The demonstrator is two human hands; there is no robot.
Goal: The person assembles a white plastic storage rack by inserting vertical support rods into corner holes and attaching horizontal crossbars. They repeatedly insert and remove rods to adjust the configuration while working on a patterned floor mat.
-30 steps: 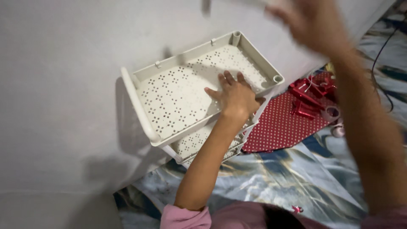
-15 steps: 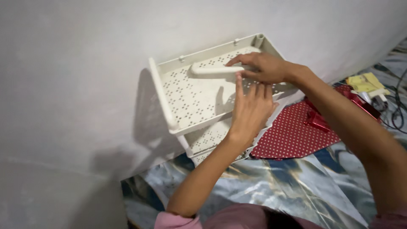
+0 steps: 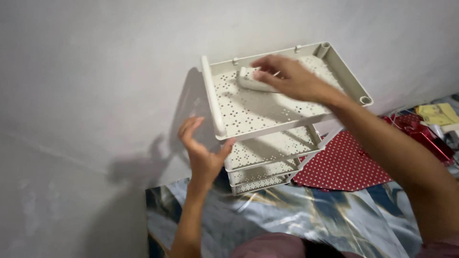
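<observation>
In the head view the left hand has left the top tray and dropped to the rack's lower-left corner, fingers spread wide, thumb just touching the rim. The right hand stays at upper centre, its grip closed lightly on a white bar lying in the tray, so the bar looks set down there.

Both arms are bare from the wrist down to well past the elbow — no watch, ring, bracelet or glove shows on the left hand at about 7 o'clock in the view, nor on the right hand at about 1 o'clock. The fingernails look short and unpainted, though the picture is soft there. At 6 o'clock, along the bottom edge, a strip of pink clothing shows — a plain, dusty pink fabric — with a sliver of the same pink at the 4 o'clock corner under the right arm.
</observation>
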